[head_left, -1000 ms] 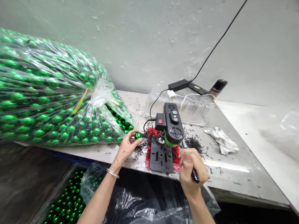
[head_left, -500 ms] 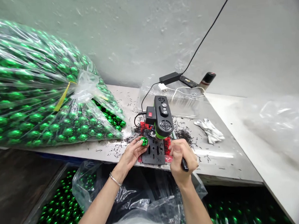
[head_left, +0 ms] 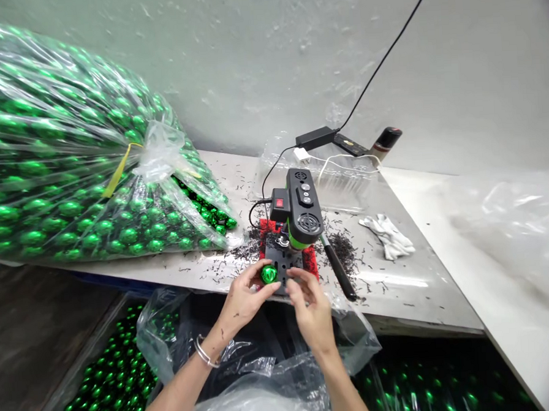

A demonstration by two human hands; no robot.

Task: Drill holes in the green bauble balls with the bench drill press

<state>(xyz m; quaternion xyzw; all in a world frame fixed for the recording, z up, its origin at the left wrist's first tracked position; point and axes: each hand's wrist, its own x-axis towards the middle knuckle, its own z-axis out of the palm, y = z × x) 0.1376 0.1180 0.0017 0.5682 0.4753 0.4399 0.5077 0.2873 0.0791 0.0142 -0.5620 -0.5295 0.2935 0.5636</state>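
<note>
Between the thumb and fingers of my left hand (head_left: 248, 296) is a shiny green ball ornament (head_left: 269, 274), held over the front of a slotted black base plate (head_left: 283, 286). Just to the right of the ball, my right hand (head_left: 311, 302) has its fingers curved and apart, with nothing seen in them. A small black bench press (head_left: 303, 204) with a green ring stands over the plate. Its black lever handle (head_left: 338, 268) slants down to the right, free of my hand. Red material (head_left: 310, 262) shows beneath the plate.
A big clear bag of green balls (head_left: 70, 179) fills the left. Black scraps (head_left: 342, 251) litter the table around the press. White gloves (head_left: 387, 236) lie to the right, and a power adapter (head_left: 316, 137) sits behind. Below the table edge are more green balls (head_left: 113, 373).
My right hand has let go of the lever handle and moved left toward the ball. My left hand has drawn the ball slightly down, nearer to me.
</note>
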